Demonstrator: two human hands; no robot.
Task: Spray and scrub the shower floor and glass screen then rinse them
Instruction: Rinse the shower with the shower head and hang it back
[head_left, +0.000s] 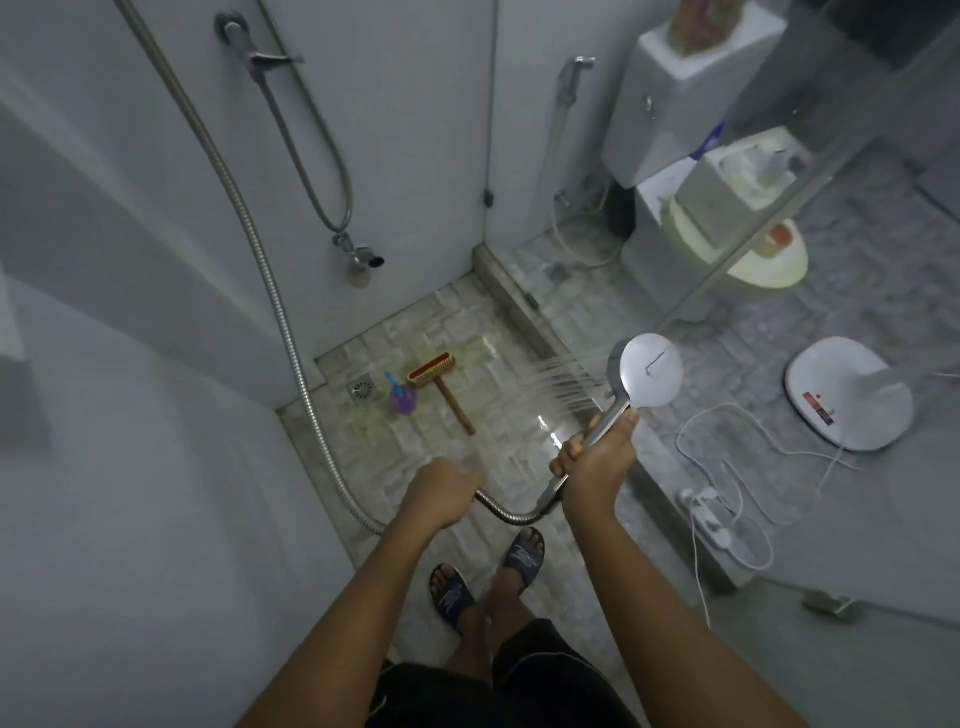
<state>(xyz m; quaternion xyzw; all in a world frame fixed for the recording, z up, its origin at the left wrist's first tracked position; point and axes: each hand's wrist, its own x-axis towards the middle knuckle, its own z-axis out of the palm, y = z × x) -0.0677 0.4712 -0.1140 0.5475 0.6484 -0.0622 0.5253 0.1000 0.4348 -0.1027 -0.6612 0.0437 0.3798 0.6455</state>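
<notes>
The right hand (597, 457) is wrapping its fingers around the handle of the round chrome shower head (649, 371), thumb lying up along the stem. The left hand (441, 493) is closing around the ribbed metal hose (506, 513) just behind it, so the hose is looping between the two fists. Water is fanning out of the head to the left and down onto the pale tiled shower floor (498, 322), which is gleaming wet.

Farther in, the red-bristled brush with a wooden handle (441, 387) and the purple spray bottle (402, 399) are lying on the tiles beside the square metal drain (362, 389). The glass screen (769, 218) is standing to the right along the raised sill.

The worry is lying outside that sill: a white power strip (709, 514) with loose cable is sitting on the grey floor near the right forearm. If the head is swinging right to rinse the glass, spray or runoff is likely to reach it. The wet tiles are also a slipping risk for the sandalled feet.

Both arms are reaching forward and down, nearly straight, the right wrist cocking the head's face away and to the left.
</notes>
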